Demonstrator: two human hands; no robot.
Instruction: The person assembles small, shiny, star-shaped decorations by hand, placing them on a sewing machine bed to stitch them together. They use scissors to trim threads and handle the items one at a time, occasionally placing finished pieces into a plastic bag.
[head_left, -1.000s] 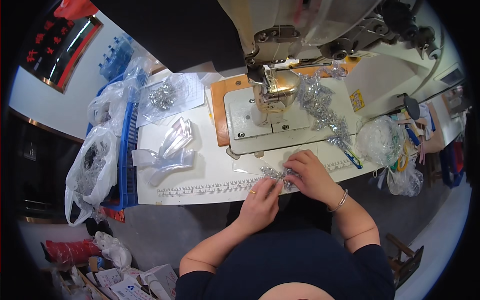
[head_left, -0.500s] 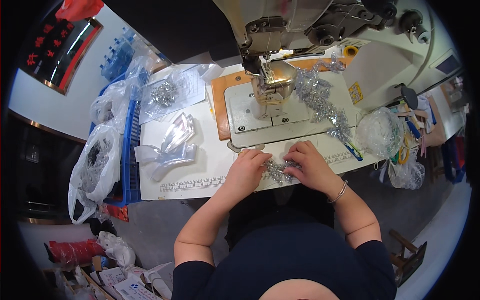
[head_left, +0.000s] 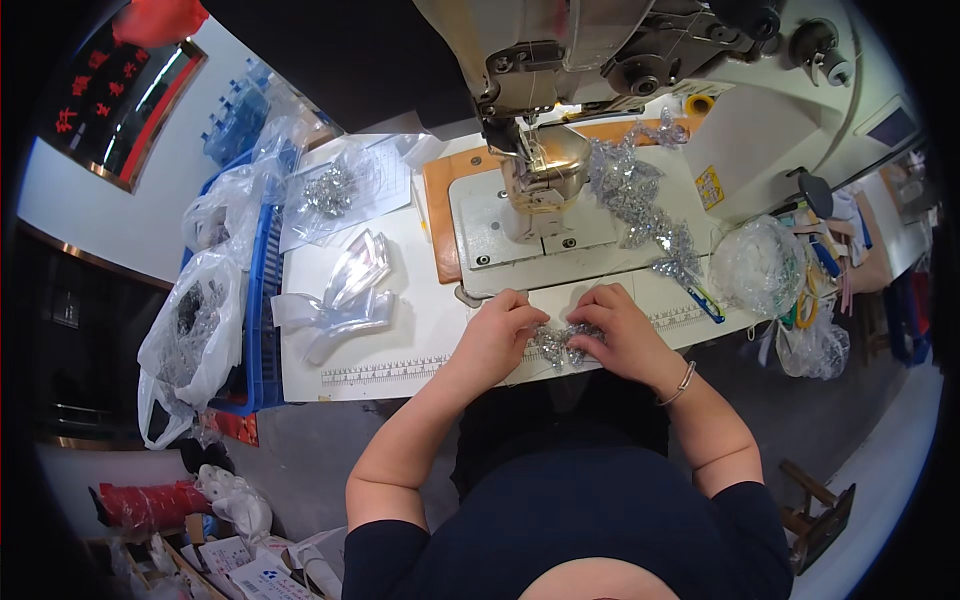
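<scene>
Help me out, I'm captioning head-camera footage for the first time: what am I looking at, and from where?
The view comes from a fisheye camera on a person's head, looking down, so straight edges look bent. There is no robot, just two bare hands. The right hand holds a sparkly silver piece; the left hand has its fingertips at the other end, its exact grip hidden. Beyond is what looks like a sewing machine on a white table. On the table's left lie clear plastic strips; to the machine's right, a sparkly silver trim. A blue basket stands at far left.
</scene>
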